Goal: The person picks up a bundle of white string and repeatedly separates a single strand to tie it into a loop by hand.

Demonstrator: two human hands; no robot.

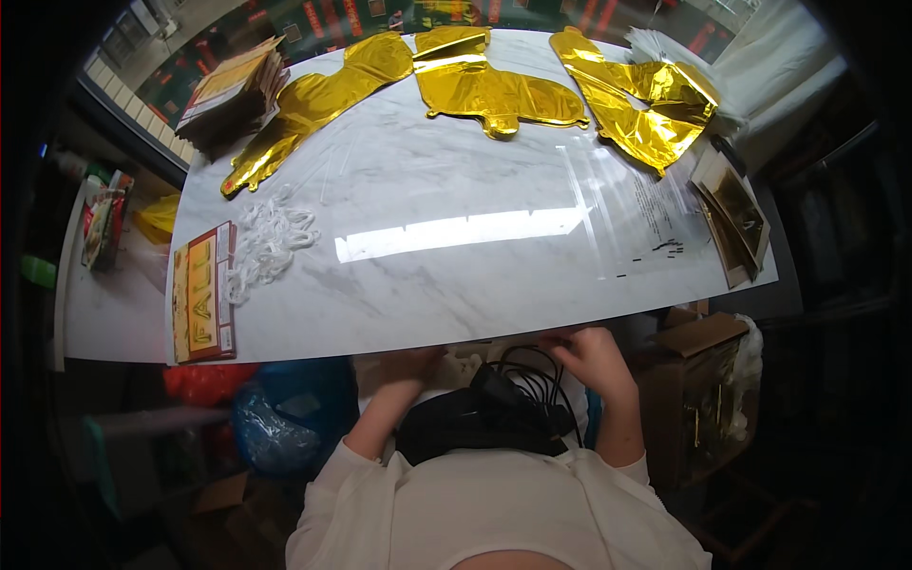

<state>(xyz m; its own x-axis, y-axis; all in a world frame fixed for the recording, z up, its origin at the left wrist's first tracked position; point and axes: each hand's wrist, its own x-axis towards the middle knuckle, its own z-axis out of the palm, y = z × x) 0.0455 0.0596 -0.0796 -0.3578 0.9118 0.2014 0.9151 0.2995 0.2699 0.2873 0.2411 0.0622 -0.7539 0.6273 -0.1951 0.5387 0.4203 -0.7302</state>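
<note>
My left hand is at the table's front edge, in shadow; its fingers do not show clearly. My right hand is at the same edge, with fingers bent together beside a looped black cable; whatever they pinch is too small or hidden to name. A black bag-like bundle lies in my lap under the cable. Across the far side of the white marbled table lie three flat gold foil balloons: one on the left, one in the middle and one on the right.
Printed packages lie front left beside tangled white ribbon. A package stack stands back left. On the right are a clear plastic bag, small black pieces and gold-and-brown packets. Below are a blue bag and cardboard box.
</note>
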